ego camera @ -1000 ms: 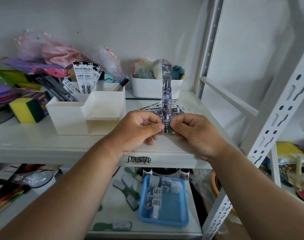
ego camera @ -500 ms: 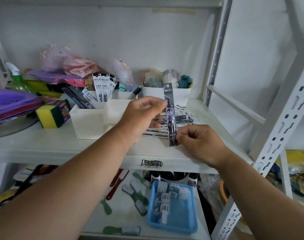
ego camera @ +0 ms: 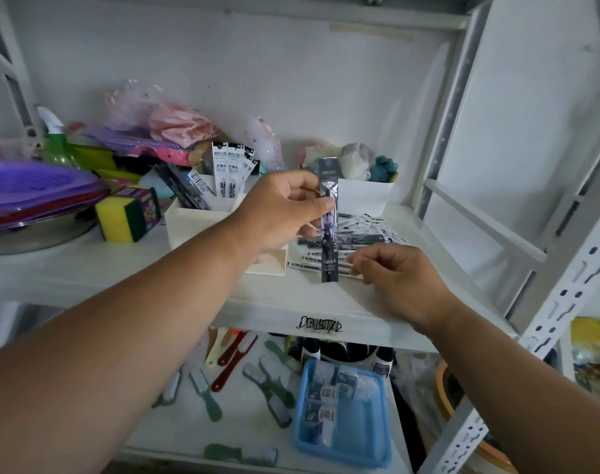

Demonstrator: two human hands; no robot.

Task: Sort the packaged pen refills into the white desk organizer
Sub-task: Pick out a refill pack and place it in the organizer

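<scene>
- Right now my left hand (ego camera: pixel 285 208) pinches a dark packaged pen refill (ego camera: pixel 328 220) between thumb and fingers, holding it upright above the shelf (ego camera: pixel 86 268).
- My pinch sits in the upper half of the packet; most of its length hangs free below my fingers, its printed header just above them.
- My right hand (ego camera: pixel 394 278) is loosely curled and holds nothing, its fingertips (ego camera: pixel 355 260) just beside the packet's lower end; I cannot tell if they touch it.
- Under the packet's lower end lies the loose pile of refill packets (ego camera: pixel 370 234) yet to sort.
- Left of my grip stands the white desk organizer (ego camera: pixel 196 224), with white-headed refill packets (ego camera: pixel 228 172) already upright in its back compartment.
- I judge the packet very light, thin and slightly flexible, its film sleeve likely slick, so a flat pinch across the width should hold better than an edge grip.
- The refill inside probably stiffens it lengthwise, so holding near the middle should keep it from swinging.
</scene>
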